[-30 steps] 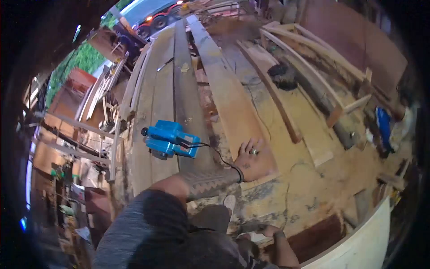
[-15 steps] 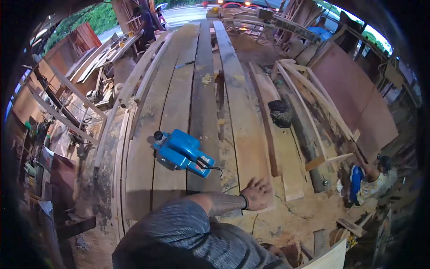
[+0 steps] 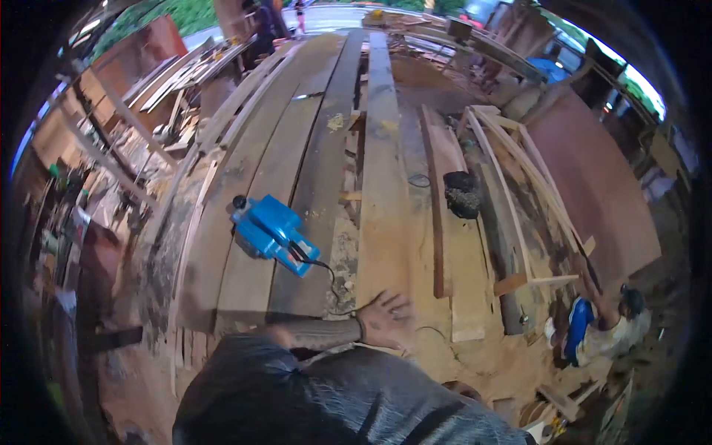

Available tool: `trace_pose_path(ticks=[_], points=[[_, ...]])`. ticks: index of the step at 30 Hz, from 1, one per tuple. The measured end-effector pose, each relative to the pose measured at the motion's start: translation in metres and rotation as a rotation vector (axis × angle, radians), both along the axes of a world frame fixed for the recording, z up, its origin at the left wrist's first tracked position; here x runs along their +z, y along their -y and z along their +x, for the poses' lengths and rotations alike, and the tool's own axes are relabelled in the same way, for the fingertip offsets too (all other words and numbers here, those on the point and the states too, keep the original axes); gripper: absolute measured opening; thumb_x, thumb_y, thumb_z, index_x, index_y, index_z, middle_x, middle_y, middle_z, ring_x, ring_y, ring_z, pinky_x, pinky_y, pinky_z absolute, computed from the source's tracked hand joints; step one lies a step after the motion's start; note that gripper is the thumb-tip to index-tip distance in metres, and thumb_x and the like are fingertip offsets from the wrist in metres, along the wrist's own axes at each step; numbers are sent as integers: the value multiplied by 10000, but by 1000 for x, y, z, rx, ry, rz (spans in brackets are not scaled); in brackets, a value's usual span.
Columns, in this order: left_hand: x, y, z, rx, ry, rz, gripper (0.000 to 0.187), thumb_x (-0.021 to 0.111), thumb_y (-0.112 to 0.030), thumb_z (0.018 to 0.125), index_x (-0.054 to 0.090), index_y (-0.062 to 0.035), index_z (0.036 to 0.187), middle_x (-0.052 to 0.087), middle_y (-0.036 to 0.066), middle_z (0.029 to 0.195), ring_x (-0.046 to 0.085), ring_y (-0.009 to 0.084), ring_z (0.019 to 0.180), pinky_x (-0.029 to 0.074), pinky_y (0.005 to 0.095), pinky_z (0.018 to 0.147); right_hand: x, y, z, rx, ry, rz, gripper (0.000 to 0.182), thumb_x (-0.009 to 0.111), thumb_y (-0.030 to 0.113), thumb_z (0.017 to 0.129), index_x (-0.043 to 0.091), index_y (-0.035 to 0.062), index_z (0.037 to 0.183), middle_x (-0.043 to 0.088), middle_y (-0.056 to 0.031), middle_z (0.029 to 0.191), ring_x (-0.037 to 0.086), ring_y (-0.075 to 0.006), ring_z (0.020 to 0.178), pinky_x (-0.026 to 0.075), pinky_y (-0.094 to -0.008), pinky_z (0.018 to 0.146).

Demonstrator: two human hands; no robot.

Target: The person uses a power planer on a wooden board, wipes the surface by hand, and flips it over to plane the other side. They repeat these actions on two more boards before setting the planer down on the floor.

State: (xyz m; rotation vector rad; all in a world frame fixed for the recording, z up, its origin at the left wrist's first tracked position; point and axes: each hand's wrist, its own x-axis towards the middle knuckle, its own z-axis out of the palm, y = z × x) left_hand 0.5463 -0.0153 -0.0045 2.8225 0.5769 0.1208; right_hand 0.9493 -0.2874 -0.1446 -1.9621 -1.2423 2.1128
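Head view: left hand [image 3: 386, 322] seemingly braced on lower-centre board [image 3: 384, 248], fingers spread, gripping nothing; grabbing blue power tool [image 3: 273, 225], centre-left, would need repositioning.

Matt wood plank [image 3: 384, 178], smooth-looking

1 head cam, wide round view, facing fwd & down from above

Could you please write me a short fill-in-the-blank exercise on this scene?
The power tool lying on the planks is coloured ____.
A thin black ____ trails from the tool.
The hand resting on wood is the person's ____ one.

Missing words: blue; cord; left.
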Motion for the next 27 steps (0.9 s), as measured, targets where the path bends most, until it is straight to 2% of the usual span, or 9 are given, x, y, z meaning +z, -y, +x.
trace_pose_path(ticks=[8, 10, 14, 16, 18, 20, 24, 25, 27], points=[[-59, 78, -48, 262, -173, 622, 749, 670, -573, 920, 518, -169, 1532, 366, 128, 1677, 308, 338, 1558, 239, 516, 1269, -31, -66, 156, -58, -189, -123, 531, 764, 134, 867, 651, 36, 1376, 718, -89, 1302, 690, -250, 1168, 593, -395, 885], [-69, 67, -80, 102, 416, -155, 503, 715, -374, 940, 649, -143, 1382, 609, 160, 1458, 590, 301, 1340, 489, 440, 1091, -39, -77, 176, -22, -129, -139, 526, 776, 124, 869, 655, 42, 1374, 720, -87, 1302, 695, -264, 1157, 592, -408, 884], [75, 58, -124, 1029, 250, -417, 222, 700, -263, 952, 735, -116, 1115, 761, 97, 970, 726, 234, 839, 565, 413, 757, -60, -106, 183, 634, -69, 172, 538, 790, 221, 896, 647, 5, 1368, 713, -148, 1316, 702, -269, 1150, 580, -386, 913], [64, 42, -158, 1210, 454, -306, 191, 700, -253, 950, 743, -101, 1057, 763, 83, 898, 722, 215, 788, 561, 391, 733, -44, -148, 136, 1459, 146, 625, 580, 791, 305, 919, 633, -24, 1369, 707, -191, 1316, 712, -275, 1137, 576, -383, 931], [52, 29, -181, 1125, 577, -286, 183, 702, -243, 949, 751, -82, 1021, 757, 78, 858, 721, 200, 774, 564, 373, 723, 91, -186, 33, 559, 244, 406, 627, 763, 412, 944, 625, -24, 1372, 709, -224, 1284, 726, -294, 1118, 572, -381, 947], [47, 49, -165, 967, 610, -407, 184, 701, -238, 954, 756, -68, 1001, 752, 80, 822, 718, 192, 731, 566, 371, 692, 173, -228, -38, 431, 75, 637, 530, 740, 391, 983, 652, 14, 1345, 750, -193, 1105, 723, -253, 1072, 566, -373, 923], [29, 89, -135, 589, 259, -702, 279, 623, -320, 1040, 753, -77, 1078, 765, 114, 1031, 732, 254, 957, 566, 427, 835, 261, -315, -169, 608, -134, 894, 522, 782, 346, 956, 649, 15, 1337, 741, -146, 1064, 713, -213, 975, 568, -364, 881], [-76, 115, -148, 521, 826, -873, 284, 575, -293, 1067, 745, -74, 1129, 740, 166, 1124, 700, 297, 1039, 529, 461, 901, 271, -336, -204, 737, -147, 983, 531, 784, 349, 953, 643, 18, 1344, 736, -151, 1065, 712, -226, 965, 568, -370, 873], [4, 129, -155, 698, 411, -772, 357, 607, -374, 1032, 740, -80, 1186, 740, 185, 1089, 703, 320, 993, 534, 462, 909, 285, -374, -275, 868, -178, 1029, 572, 792, 361, 939, 622, 13, 1361, 724, -178, 1083, 709, -277, 970, 563, -401, 874]])
